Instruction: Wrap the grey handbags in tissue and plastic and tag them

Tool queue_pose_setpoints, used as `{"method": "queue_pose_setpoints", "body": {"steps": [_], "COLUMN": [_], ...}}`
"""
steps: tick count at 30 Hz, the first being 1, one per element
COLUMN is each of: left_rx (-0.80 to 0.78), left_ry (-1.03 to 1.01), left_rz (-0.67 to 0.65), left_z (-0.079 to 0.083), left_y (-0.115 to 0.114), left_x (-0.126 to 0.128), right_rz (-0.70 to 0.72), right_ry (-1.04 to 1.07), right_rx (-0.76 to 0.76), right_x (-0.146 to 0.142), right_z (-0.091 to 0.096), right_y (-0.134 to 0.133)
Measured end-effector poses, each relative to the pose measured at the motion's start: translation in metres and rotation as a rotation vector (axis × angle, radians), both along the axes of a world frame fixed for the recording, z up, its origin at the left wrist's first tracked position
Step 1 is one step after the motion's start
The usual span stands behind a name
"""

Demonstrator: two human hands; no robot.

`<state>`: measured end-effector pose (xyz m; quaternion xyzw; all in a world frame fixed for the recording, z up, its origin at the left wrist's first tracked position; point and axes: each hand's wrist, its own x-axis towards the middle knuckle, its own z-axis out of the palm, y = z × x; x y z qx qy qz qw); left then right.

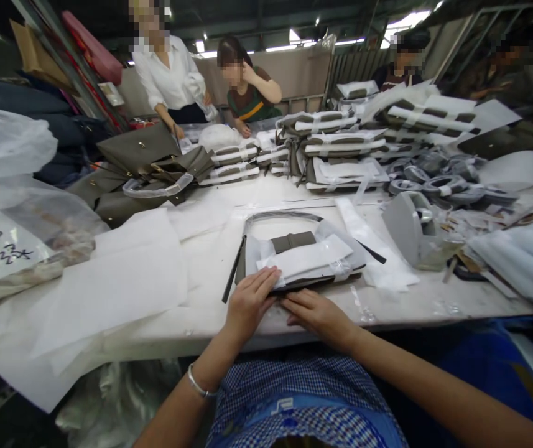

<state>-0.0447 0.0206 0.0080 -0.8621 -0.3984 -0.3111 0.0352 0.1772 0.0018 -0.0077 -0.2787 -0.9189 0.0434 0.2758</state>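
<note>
A flat olive-grey handbag (294, 241) wrapped in white paper and clear tape lies on the white table (210, 249) in front of me, its handle arching away from me. My left hand (249, 300) rests on the bag's near left corner, fingers stretched out flat on the wrapping. My right hand (315, 313) lies beside it at the bag's near edge, fingers extended and pressed against the table. Neither hand grips anything.
Sheets of white paper (126, 280) lie to the left, next to a plastic bag (5, 205) with writing. A grey tape dispenser (410, 227) stands right of the bag, tape rolls (438, 183) behind it. Stacks of wrapped bags (341, 146) and several people fill the far side.
</note>
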Motion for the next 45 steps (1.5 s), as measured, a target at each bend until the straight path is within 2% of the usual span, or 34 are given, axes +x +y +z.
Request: {"method": "queue_pose_setpoints", "body": {"steps": [3,6,11,15,22,25,30,39,42,45], "left_rx": [0.005,-0.002,0.0,0.015,-0.025,-0.021,-0.015,-0.007,0.033,0.074], "left_ry": [-0.005,0.0,0.021,0.023,-0.029,-0.045,-0.024,0.038,0.037,0.042], "left_rz": [-0.001,0.003,-0.001,0.004,0.025,0.031,0.015,-0.064,-0.056,-0.038], "left_z": [0.0,-0.002,-0.003,-0.002,-0.005,-0.007,-0.003,-0.003,-0.006,-0.008], "left_y": [0.0,0.001,0.003,0.001,-0.001,-0.002,-0.002,0.002,0.001,0.0], "left_x": [0.0,-0.001,-0.004,-0.003,0.0,0.001,0.0,-0.007,-0.006,-0.004], "right_rz": [-0.02,-0.032,0.012,0.078,0.001,-0.017,-0.023,0.024,0.038,0.041], "right_ry": [-0.103,-0.194,-0.186,-0.142,-0.044,-0.012,0.016,0.245,0.277,0.284], "right_rx": [0.028,0.141,0.284,0.251,-0.012,-0.066,0.005,0.093,0.136,0.156], "right_x": [-0.015,-0.024,-0.021,-0.012,-0.004,-0.005,-0.009,-0.018,-0.016,-0.013], "right_z": [-0.006,-0.004,0.002,0.002,0.002,0.001,0.001,-0.002,0.003,0.017], "right_y": [0.011,0.018,0.012,-0.006,-0.022,-0.023,-0.023,-0.019,-0.021,-0.021]}}
